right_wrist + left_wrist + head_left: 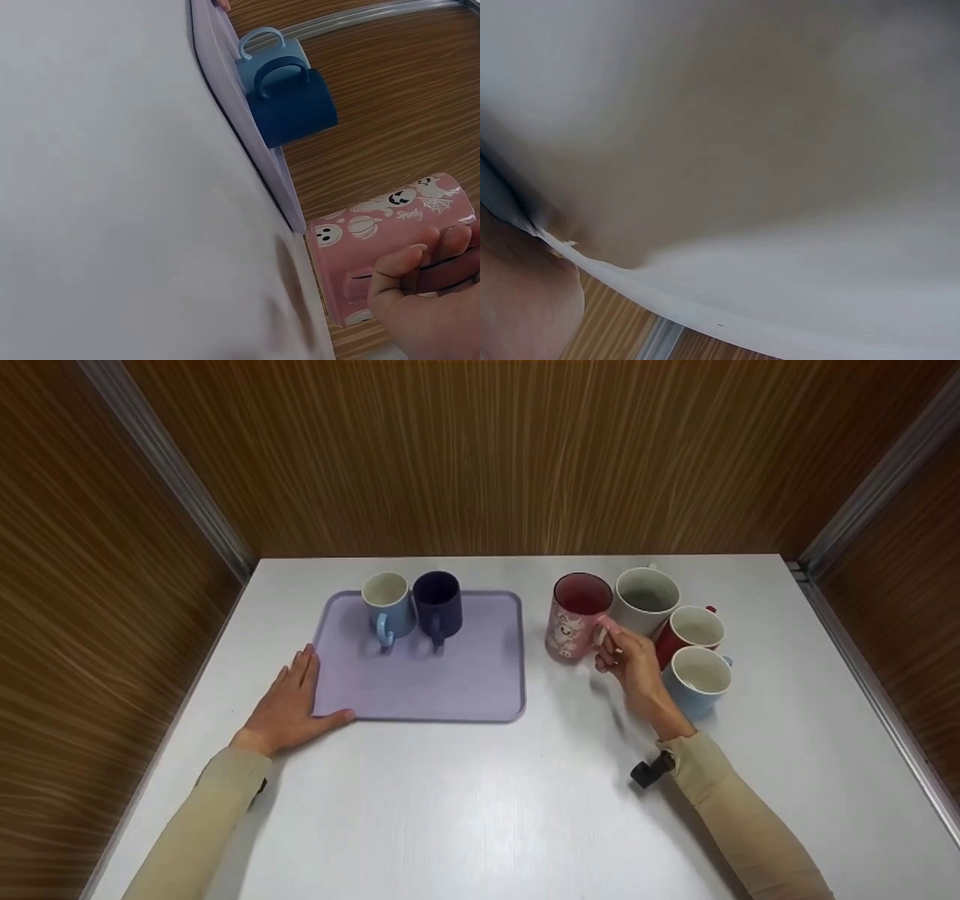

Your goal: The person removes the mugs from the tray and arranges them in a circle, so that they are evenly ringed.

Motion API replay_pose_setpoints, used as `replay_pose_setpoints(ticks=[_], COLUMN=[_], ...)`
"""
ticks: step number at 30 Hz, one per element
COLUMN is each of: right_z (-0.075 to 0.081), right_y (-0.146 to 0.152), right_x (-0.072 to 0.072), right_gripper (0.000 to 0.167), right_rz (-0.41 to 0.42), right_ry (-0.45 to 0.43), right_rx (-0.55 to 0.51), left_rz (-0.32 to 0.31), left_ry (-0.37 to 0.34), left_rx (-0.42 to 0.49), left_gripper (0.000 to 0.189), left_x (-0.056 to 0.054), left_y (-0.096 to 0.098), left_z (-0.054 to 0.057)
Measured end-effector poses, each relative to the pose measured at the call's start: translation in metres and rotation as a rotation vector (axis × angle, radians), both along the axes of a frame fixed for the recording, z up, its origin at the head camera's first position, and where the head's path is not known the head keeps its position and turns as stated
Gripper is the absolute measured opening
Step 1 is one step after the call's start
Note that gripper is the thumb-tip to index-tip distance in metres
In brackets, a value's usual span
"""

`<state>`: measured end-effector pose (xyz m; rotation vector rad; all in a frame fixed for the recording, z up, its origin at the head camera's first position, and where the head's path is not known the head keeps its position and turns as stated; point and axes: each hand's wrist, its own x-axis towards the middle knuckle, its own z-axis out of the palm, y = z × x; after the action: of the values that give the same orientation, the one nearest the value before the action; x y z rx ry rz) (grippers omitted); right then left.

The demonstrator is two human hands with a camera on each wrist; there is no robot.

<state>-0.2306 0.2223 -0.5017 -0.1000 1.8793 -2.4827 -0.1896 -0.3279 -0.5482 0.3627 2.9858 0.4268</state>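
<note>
My right hand (634, 667) grips the handle of a pink mug (570, 626) with white ghost and pumpkin prints and a dark red inside. The mug is upright, right of the tray; whether its base touches the table I cannot tell. My left hand (289, 709) lies with straight fingers at the near left corner of a lilac tray (420, 690), thumb along the front edge. A light blue mug (394, 615) and a dark navy mug (440, 611) stand side by side at the tray's back, handles toward me. The left wrist view is mostly blurred table.
Beside the right hand stand a large white mug (637, 611), a red mug (667, 645) and another light blue mug (690, 697), close together. Wood-grain panels (480, 457) wall the white table (450, 810) at the back and both sides.
</note>
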Motion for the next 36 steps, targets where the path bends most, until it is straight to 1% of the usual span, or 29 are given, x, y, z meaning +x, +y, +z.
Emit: replay_pose_setpoints(ticks=[8,15,21,25,29,36], right_z=[-0.006,-0.011,-0.014,-0.014,-0.015,-0.016], right_y=[0.005,0.008,0.009,0.01,0.013,0.017], right_x=[-0.002,-0.001,0.002,0.002,0.002,0.002], right_gripper=[0.039,0.039,0.039,0.039,0.04,0.037], right_rz=[-0.007,-0.012,-0.065,-0.068,-0.063,-0.112], right_ry=[-0.012,-0.026,-0.065,-0.048,-0.035,-0.046], right_rx=[0.001,0.008,0.011,0.015,0.044,0.075], left_rz=[-0.002,0.002,0.004,0.006,0.011,0.008], left_ry=[0.012,-0.007,-0.027,-0.023,-0.024,-0.029], left_rx=[0.011,0.007,0.0,0.003,0.011,0.009], left_gripper=[0.128,0.129,0.131,0.13,0.13,0.131], left_x=[-0.001,-0.002,-0.002,-0.001,-0.001,-0.001], left_y=[0.0,-0.001,-0.002,-0.002,-0.002,-0.002], left_z=[0.001,0.001,-0.001,-0.002,-0.001,-0.001])
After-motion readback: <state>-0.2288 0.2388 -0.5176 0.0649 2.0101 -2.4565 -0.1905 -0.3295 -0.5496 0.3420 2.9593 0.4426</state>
